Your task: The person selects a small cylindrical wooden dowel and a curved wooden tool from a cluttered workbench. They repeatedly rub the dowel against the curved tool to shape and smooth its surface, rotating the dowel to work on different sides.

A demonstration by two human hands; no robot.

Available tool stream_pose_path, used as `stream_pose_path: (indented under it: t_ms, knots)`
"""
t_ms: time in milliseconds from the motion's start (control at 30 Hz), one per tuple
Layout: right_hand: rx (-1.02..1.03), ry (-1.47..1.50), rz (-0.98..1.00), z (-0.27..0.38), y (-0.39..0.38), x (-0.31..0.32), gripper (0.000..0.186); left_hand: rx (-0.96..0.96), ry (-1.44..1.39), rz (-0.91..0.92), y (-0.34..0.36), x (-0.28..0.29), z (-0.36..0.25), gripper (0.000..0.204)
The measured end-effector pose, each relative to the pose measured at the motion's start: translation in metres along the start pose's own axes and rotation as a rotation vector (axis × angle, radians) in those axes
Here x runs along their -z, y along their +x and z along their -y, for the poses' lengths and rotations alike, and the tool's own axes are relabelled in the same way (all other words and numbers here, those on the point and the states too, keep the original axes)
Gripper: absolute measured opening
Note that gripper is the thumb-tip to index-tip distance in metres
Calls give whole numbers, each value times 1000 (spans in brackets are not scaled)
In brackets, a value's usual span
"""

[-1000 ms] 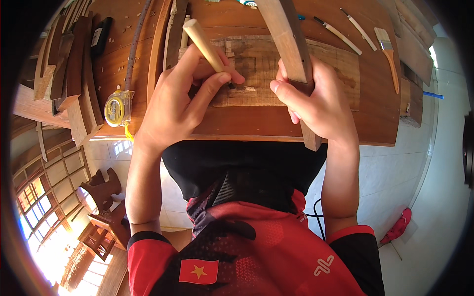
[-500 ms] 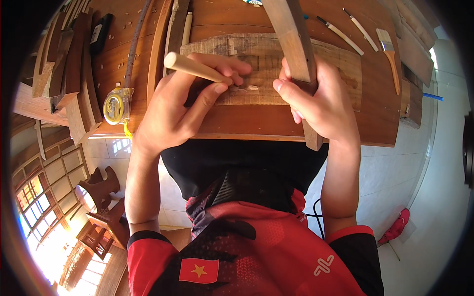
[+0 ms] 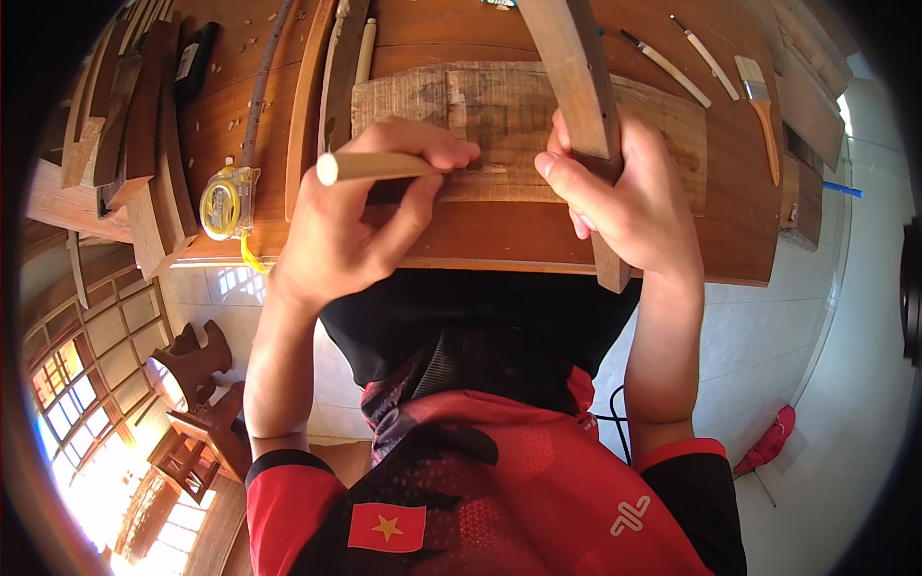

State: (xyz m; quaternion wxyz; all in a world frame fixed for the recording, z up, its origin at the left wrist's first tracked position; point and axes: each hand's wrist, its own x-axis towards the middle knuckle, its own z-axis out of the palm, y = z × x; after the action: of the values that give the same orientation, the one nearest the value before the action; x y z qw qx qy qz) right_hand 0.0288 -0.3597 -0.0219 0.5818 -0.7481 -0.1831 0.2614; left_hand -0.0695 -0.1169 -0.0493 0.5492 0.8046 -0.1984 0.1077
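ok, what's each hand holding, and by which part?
Left hand: pale wooden handle, pinched away from its exposed round end. Right hand: thick wooden bar, gripped around its narrower part.

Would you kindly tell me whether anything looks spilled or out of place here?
Small wood chips lie scattered on the table at left, around the dark stick, looking like unswept litter. Otherwise, nothing clearly stands out.

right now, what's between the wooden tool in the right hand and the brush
In the head view, two slim pale-handled tools and the flat board's right end lie between the wooden tool in the right hand and the brush.
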Motion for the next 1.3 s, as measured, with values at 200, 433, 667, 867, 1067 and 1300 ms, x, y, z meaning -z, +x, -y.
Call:
stream_pose_path:
  t_ms: [200,433,667,867,1067,1300]
  knots:
    - [28,-52,69,-1,1,2,18,-37,68,-143,-17,-20,-5,23]
    - [38,-79,70,-1,2,4,19,-70,184,-205,-11,-20,-6,25]
    - [28,-84,82,-2,2,4,19,-64,233,-139,-5,-11,-4,19]
    - [41,-60,89,-1,2,4,19,184,134,-126,13,-6,-19,16]
    - [78,-31,32,-2,2,0,20,220,104,-111,15,-6,-18,24]
    - [37,-50,74,-1,2,3,19,161,123,-104,12,-7,-12,26]
